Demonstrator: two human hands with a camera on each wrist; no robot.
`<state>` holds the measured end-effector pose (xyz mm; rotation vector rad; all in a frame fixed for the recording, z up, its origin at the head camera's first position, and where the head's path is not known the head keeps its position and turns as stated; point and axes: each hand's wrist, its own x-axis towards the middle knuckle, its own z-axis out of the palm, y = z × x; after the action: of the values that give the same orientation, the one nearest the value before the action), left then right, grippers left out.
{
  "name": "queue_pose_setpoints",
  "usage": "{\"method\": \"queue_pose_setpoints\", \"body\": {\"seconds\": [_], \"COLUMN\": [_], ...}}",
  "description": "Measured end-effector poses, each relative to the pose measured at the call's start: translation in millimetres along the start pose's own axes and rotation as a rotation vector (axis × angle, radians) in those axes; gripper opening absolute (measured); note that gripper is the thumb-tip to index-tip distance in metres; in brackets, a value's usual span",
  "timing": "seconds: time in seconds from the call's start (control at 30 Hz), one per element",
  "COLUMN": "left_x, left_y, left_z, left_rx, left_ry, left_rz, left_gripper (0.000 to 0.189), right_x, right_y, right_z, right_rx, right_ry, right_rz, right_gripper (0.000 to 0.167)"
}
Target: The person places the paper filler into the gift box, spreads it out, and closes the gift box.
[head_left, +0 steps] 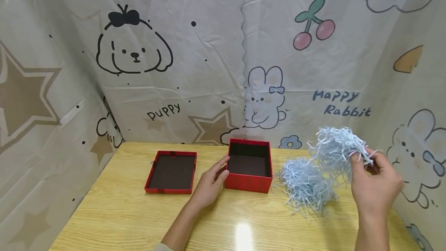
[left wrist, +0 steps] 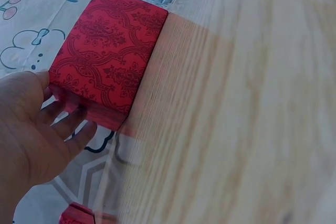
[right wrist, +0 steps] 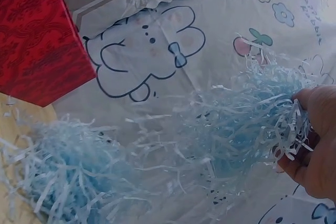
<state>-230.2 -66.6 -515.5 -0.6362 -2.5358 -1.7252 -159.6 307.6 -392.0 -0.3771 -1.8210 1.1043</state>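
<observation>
- Right hand: fingers curl round a clump of pale blue shredded paper, pinching it and holding it raised above the table, toward the right edge.
- Loose strands trail from the held clump down to a larger pile of the same shreds lying on the table, just right of the red box.
- The right wrist view shows the clump bunched against the palm, strands spilling out to the left.
- Left hand: fingers straight and slightly apart, tips touching the left wall of the open red box; not curled round it.
- The left wrist view shows the patterned red outer wall of the box, with the fingers resting against its lower corner.
- The box stands upright near the middle of the table, toward the back, its dark inside open upward.
- The red box lid lies left of the box, apart from it, inner side up, dark lining showing.
- The table is light wood, with a bright glare spot on its near edge.
- Behind and to both sides hangs a cartoon-printed cloth backdrop with a puppy, rabbits, cherries and stars.
</observation>
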Motion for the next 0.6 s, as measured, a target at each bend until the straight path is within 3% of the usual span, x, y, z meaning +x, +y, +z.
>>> {"method": "queue_pose_setpoints", "body": {"seconds": [0.13,0.33,0.6], "left_x": [-1.2,-1.7,-0.1], "left_y": [-0.8,-1.0,-1.3], "left_z": [-1.4,-2.5,1.5], "left_rx": [0.002,-0.017,-0.040], "left_ry": [0.010,0.012,0.039], "left_rz": [0.006,0.038,0.032], "left_gripper": [0.051,0.052,0.051], "right_x": [8.2,21.1,27.6], "right_y": [-13.8,-38.1,-68.2], "right_z": [5.1,13.9,33.0], "right_rx": [0.036,0.121,0.245], "right_ry": [-0.002,-0.007,-0.027], "right_rz": [-0.013,-0.096,-0.171], "right_gripper": [0.021,0.019,0.016]}}
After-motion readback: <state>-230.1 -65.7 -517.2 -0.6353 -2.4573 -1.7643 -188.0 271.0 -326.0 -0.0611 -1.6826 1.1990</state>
